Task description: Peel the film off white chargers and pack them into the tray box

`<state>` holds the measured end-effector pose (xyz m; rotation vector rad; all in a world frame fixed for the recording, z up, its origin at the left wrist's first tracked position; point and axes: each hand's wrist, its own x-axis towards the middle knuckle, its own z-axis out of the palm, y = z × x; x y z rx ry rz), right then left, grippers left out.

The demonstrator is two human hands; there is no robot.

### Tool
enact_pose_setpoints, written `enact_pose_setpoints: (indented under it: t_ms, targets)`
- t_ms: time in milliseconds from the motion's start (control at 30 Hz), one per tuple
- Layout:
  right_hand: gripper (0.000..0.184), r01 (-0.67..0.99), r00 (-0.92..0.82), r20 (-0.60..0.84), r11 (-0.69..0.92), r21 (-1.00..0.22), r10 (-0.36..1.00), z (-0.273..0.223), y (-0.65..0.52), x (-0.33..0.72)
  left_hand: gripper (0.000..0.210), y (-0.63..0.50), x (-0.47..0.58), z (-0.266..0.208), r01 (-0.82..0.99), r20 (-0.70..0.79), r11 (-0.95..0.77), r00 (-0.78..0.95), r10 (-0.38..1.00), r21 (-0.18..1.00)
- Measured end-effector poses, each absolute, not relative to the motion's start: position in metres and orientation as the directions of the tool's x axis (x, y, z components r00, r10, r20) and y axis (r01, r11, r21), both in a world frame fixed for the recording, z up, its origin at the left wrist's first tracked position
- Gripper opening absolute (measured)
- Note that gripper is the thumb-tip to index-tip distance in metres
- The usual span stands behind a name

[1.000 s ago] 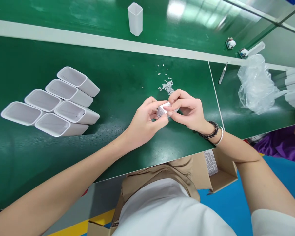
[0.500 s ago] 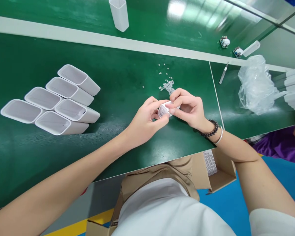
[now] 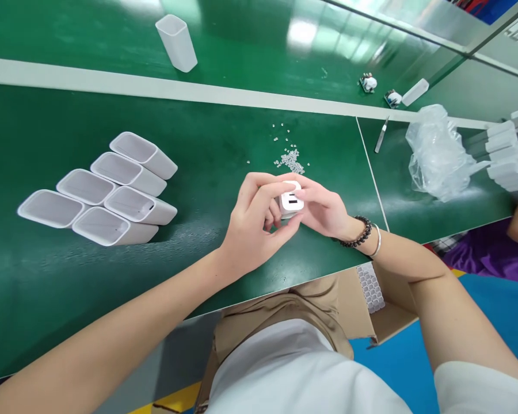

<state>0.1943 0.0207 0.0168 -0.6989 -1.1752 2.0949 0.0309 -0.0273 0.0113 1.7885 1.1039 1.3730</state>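
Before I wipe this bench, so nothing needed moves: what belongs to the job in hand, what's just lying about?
Job, likely:
white slotted block (left hand, right hand on it)
clear bits
open casings

Lying about, seemingly:
pointed tool
crumpled plastic

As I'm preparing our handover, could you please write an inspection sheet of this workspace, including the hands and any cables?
Surface: glossy green bench top; six white, hollow, rounded-rectangular sleeves grouped at left, open ends showing.
Work items: small white rounded block with a dark slot, between both hands.
Clutter: loose clear pellets beyond the hands; slim silver pointed tool and crumpled clear plastic bag at right.
Hands: left hand and right hand hold the block.
Cables: nothing seen.
Surroundings: brown cardboard box below the bench edge; blue floor.
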Motion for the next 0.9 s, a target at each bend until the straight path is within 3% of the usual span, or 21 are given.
enact_pose_setpoints:
  t_ms: [67,200,467,700,900]
  targets:
    - [0.034,-0.284,-0.681,-0.162,-0.462,-0.840,0.714,0.018,0.019,0.191,0.035,-0.027,0.029,0.010,0.295,0.490,-0.500,0.112,0.864,0.814]
    - [0.034,-0.326,-0.661,-0.130,-0.439,-0.837,0.739,0.017,0.020,0.191,0.046,-0.024,0.029,0.008,0.292,0.415,-0.428,0.111,0.903,0.855]
    - [0.049,-0.289,-0.645,-0.167,-0.441,-0.850,0.745,0.018,0.020,0.192,0.033,-0.020,0.030,0.007,0.338,0.398,-0.421,0.137,0.907,0.842]
    - [0.032,-0.256,-0.637,-0.181,-0.426,-0.868,0.750,0.021,0.020,0.197,0.033,-0.017,0.031,0.000,0.261,0.597,-0.610,0.137,0.790,0.748]
    - [0.030,-0.245,-0.652,-0.173,-0.422,-0.873,0.738,0.018,0.022,0.197,0.035,-0.016,0.030,-0.001,0.229,0.539,-0.559,0.150,0.829,0.797]
